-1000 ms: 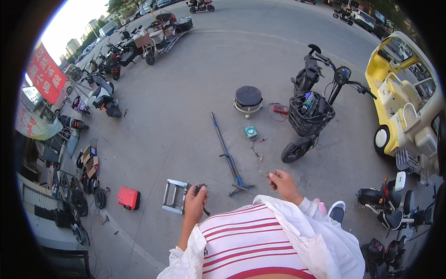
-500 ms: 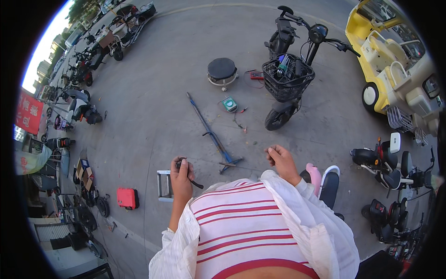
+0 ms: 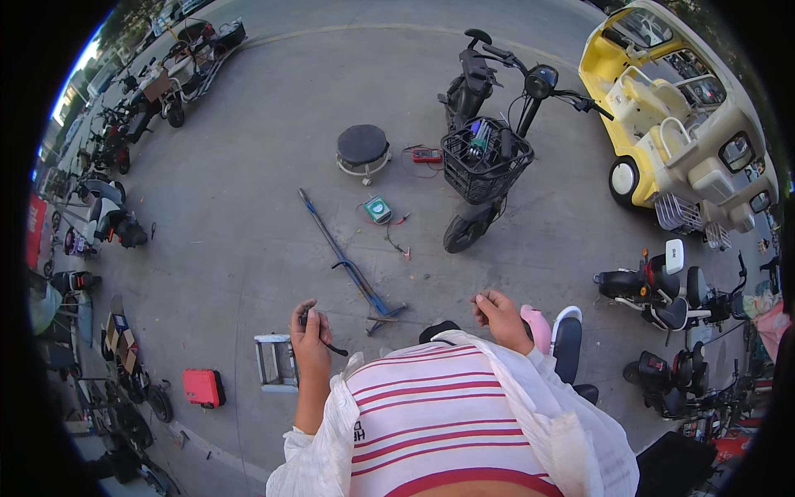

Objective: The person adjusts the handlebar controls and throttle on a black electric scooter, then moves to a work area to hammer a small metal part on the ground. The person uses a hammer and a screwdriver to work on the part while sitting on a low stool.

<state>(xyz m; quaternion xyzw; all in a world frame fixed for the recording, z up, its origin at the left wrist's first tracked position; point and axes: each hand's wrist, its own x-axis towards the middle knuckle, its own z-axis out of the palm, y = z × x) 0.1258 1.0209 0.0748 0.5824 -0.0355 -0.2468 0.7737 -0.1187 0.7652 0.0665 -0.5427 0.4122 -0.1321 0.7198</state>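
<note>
My left hand point(image 3: 311, 340) is closed around a small black object with a thin black tail point(image 3: 335, 350) hanging out below the fingers. Most of that object is hidden in the grip, so its kind does not show. To the right, my right hand point(image 3: 503, 320) hovers in front of my shirt, fingers curled and pressed against the thumb; whether anything is pinched there I cannot tell. On the ground ahead, between the hands, lies a long blue metal bar with a crosspiece point(image 3: 354, 273). A silver metal frame point(image 3: 276, 364) is beside my left forearm.
Ahead stand a round black stool point(image 3: 363, 145) and a black electric scooter point(image 3: 472, 219) with a loaded basket point(image 3: 489, 166). A green-and-white box with clip leads point(image 3: 378, 209) and a red multimeter point(image 3: 426, 155) lie nearby. A red case point(image 3: 203, 388) sits left; a yellow three-wheeler point(image 3: 633, 166) is parked right.
The view has shifted, so the ground objects appear further left and lower. Both hands keep about the same pose, and the black object is still in my left hand.
</note>
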